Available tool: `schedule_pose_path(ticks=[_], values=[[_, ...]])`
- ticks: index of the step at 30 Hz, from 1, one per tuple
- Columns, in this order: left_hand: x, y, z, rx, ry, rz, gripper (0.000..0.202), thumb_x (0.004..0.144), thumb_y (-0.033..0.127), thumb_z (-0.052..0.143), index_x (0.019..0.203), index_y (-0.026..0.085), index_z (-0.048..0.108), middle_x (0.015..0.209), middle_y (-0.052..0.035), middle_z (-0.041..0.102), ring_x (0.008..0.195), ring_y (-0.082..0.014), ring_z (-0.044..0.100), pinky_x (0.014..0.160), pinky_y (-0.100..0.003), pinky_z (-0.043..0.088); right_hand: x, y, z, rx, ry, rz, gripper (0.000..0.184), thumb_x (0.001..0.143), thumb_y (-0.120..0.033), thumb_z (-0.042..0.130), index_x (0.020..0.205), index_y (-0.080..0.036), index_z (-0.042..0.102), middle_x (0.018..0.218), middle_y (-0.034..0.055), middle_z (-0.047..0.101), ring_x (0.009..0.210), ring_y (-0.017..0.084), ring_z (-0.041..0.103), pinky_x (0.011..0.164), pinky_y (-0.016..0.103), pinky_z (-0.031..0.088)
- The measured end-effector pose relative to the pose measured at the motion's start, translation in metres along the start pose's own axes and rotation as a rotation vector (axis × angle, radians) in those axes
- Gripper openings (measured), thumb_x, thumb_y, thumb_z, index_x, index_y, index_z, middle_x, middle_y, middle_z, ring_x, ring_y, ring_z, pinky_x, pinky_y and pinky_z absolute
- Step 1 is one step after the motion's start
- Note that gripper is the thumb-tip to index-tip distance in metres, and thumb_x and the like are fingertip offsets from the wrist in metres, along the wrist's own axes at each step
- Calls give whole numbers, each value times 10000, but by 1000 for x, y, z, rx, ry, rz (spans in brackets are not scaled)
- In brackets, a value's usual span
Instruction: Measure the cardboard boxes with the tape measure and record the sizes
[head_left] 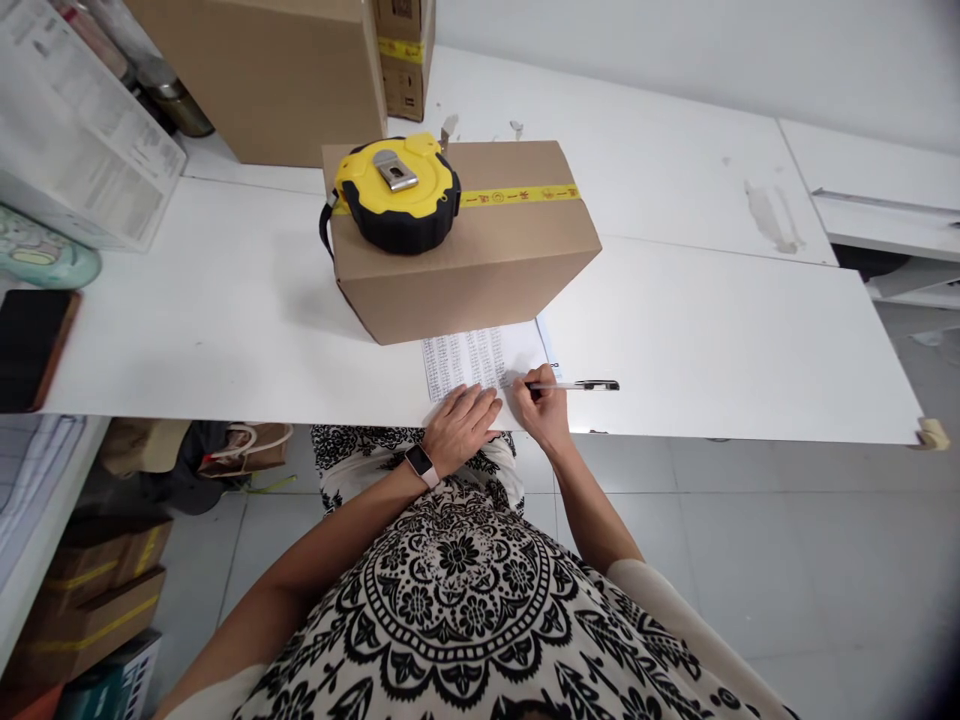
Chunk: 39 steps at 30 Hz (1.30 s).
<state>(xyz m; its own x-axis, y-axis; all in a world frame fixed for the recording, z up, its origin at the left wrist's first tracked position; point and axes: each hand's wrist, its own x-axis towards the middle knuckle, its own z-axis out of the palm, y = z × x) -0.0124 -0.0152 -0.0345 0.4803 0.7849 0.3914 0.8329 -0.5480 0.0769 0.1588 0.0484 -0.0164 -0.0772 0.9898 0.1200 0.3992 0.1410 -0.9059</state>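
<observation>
My right hand (541,405) is closed around a pen (592,385), its black-capped end pointing off to the right. Under it lies a sheet of paper (469,360) with columns of small writing on the left and a paler part on the right. My left hand (461,425) rests flat on the lower edge of the sheet, fingers stretched out. Just beyond the hands stands a taped cardboard box (465,290), which hides the sheet's far end. A yellow and black tape measure (401,195) sits on top of the box, toward its left.
A larger cardboard box (277,80) and a narrower one (403,60) stand at the back left. A phone (34,345) lies near the left edge of the white table (720,350). More boxes (97,600) and bags (247,450) are on the floor at lower left.
</observation>
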Motion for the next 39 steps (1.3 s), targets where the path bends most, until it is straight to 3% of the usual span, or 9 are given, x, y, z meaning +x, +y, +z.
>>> schedule_pose_path(ticks=[26,31,39], values=[[-1,0,0,-31,-59,-20,461,994,435,495,1344,155,602,1395,-99,617,1303,-267,548,1157,-430,370,1,-2,-1,-18,20,7,218,851,-286,577,738,-241,396,570,-81,392,524,105,366,521,248,322],[0,0,0,-42,-29,-19,449,992,425,504,1327,146,613,1376,-104,631,1287,-270,561,1147,-434,387,1,-3,-2,-36,14,7,209,848,-271,571,734,-242,398,564,-81,393,516,104,364,518,250,316],[-1,-1,1,-70,-57,-31,446,994,428,501,1334,159,607,1393,-97,619,1303,-274,552,1155,-439,380,-1,-1,0,-8,95,6,248,874,-341,589,731,-237,415,587,-72,410,529,106,378,526,248,335]])
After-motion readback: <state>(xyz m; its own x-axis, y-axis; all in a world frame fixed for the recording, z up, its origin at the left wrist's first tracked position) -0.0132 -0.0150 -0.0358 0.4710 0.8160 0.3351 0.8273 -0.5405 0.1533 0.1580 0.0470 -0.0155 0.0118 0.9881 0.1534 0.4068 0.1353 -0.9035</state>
